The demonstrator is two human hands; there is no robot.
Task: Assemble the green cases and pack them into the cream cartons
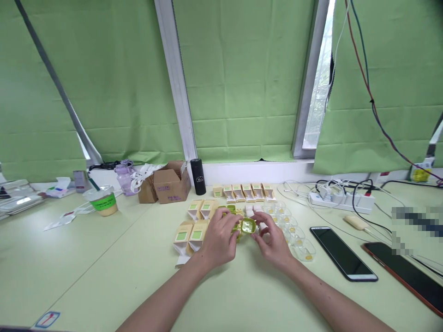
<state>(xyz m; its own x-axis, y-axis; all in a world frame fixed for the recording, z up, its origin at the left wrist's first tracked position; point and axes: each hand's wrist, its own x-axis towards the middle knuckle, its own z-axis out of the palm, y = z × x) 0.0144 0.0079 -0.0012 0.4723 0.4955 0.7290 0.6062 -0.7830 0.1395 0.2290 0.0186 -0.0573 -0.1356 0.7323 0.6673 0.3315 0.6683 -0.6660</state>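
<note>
Both my hands meet over the middle of the pale green table (104, 276). My left hand (219, 240) and my right hand (273, 240) are closed on a small yellow-green round case (248, 226), which sits between their fingertips with its open side facing up. Small tan cartons with green labels (192, 234) lie open-ended just left of my left hand. A row of the same cartons (244, 191) stands behind my hands. Several clear plastic trays (294, 230) with small yellow pieces lie to the right of my right hand.
A brown cardboard box (171, 184) and a black cylinder (198, 176) stand near the window ledge. A drink cup with a green band (103, 201) is at the left. Two phones (342, 253) (408, 276) lie at the right, behind them a white power strip (341, 199) with cables.
</note>
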